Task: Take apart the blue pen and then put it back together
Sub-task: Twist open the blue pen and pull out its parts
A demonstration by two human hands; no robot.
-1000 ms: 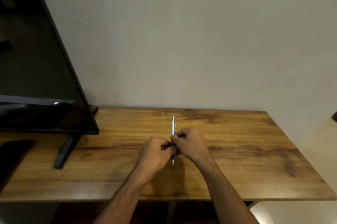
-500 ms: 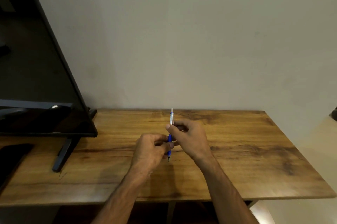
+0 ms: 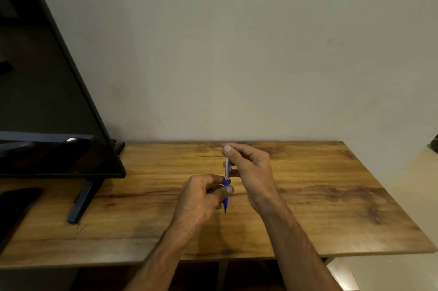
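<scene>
The blue pen [image 3: 226, 172] stands nearly upright above the middle of the wooden table [image 3: 331, 196], silver upper barrel on top, blue lower part and dark tip pointing down. My left hand [image 3: 201, 200] pinches the blue lower part between thumb and fingers. My right hand [image 3: 251, 167] wraps the silver upper barrel, its thumb resting on the pen's top end. The pen's middle is partly hidden by my fingers. The pen looks whole, both halves in line.
A large black TV screen [image 3: 47, 113] on a dark stand foot [image 3: 80, 203] fills the left side of the table. A dark flat object [image 3: 16, 205] lies at the far left. A plain wall rises behind the table.
Both hands have lifted the pen slightly and away from me. My right thumb has moved onto the pen's top end, and the silver barrel shows more between my hands.
</scene>
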